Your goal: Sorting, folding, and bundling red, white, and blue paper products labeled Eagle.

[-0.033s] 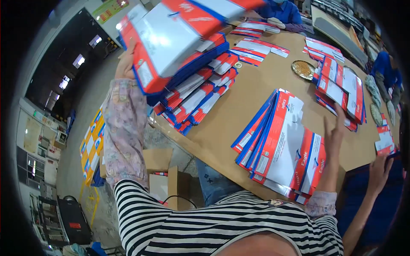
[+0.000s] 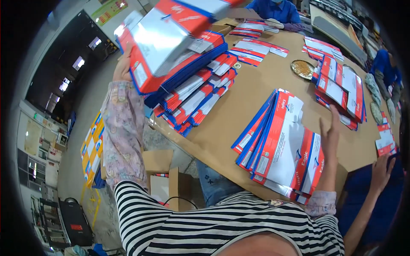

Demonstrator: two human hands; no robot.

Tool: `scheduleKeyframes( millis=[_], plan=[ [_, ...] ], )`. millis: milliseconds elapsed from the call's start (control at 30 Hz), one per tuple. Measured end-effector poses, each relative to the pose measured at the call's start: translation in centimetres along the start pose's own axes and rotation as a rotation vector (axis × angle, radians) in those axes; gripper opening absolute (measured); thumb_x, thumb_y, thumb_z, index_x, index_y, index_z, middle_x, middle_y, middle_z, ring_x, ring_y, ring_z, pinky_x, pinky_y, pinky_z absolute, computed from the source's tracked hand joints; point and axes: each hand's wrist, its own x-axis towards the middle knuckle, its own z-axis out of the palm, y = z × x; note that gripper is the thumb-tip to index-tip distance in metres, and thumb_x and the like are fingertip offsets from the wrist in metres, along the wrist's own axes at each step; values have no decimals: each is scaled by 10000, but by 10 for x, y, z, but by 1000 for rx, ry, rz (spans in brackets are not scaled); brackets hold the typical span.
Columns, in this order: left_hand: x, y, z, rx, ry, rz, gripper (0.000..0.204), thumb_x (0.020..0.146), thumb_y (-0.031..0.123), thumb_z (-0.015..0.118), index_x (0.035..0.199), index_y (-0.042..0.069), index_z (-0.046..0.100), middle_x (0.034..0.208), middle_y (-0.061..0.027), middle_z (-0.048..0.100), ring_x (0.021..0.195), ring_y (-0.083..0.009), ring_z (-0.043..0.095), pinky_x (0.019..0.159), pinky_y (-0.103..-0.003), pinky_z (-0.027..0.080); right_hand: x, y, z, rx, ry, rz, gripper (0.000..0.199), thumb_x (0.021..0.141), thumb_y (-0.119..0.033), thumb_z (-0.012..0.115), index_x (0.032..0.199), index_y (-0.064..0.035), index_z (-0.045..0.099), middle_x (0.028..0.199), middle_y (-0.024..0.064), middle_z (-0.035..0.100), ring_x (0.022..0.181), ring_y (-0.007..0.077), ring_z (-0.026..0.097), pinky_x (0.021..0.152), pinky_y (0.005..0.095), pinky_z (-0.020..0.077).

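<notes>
Low in the middle of the frame, the right hand (image 2: pixel 331 128) lay flat with its fingers spread open on a fanned pile of red, white and blue flat paper bags (image 2: pixel 282 147), gripping nothing. In the upper left, the left hand (image 2: pixel 123 66) was curled around the edge of a lifted bundle of the same bags (image 2: pixel 164 40), above a big messy heap of them (image 2: pixel 198 98). Far back on the brown table (image 2: pixel 252 98) sat a round gold dish (image 2: pixel 302 68).

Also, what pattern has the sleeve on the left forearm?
The left sleeve has a pale pink and lilac floral print, best seen in the head view.
</notes>
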Motion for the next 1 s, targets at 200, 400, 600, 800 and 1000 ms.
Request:
scheduleKeyframes(
  millis=[200, 400, 600, 800, 1000],
  plan=[
    [-28, 12, -35, 86, 67, -31, 474, 899, 384, 570, 1171, -4, 539, 1108, -150, 630, 943, -260, 642, 839, -422, 530, -37, 22, 29, -75, -267, 149, 463, 852, -135, 614, 1277, -42, 457, 1316, 203, 439, 1205, 363, 446, 995, 413, 388],
    [-35, 44, -87, 164, 193, 4, 470, 899, 382, 570, 1170, 0, 544, 1090, -150, 639, 913, -261, 652, 823, -423, 538, -61, 43, 43, -164, -353, 201, 431, 830, -158, 630, 1225, -39, 506, 1307, 195, 453, 1210, 351, 443, 1015, 412, 361],
    [-51, 99, -137, 256, 353, 53, 466, 899, 381, 570, 1170, 3, 548, 1073, -151, 648, 883, -262, 663, 808, -425, 546, -78, 69, 52, -289, -418, 222, 399, 860, -241, 594, 1203, -45, 538, 1294, 147, 476, 1221, 298, 427, 1044, 433, 270],
    [-24, 74, -147, 261, 553, 112, 455, 914, 368, 547, 1160, -14, 552, 1040, -168, 658, 820, -270, 679, 758, -428, 564, -81, 70, 59, -389, -374, 178, 381, 902, -257, 534, 1224, -53, 532, 1303, 104, 472, 1228, 257, 416, 1061, 434, 244],
    [-19, 20, -175, 331, 693, -80, 420, 889, 290, 594, 1183, -2, 525, 1060, -150, 656, 819, -258, 676, 771, -414, 559, -79, 60, 61, -358, -382, 188, 375, 919, -256, 502, 1230, -48, 527, 1312, 94, 462, 1238, 252, 401, 1068, 423, 241]
  ],
)
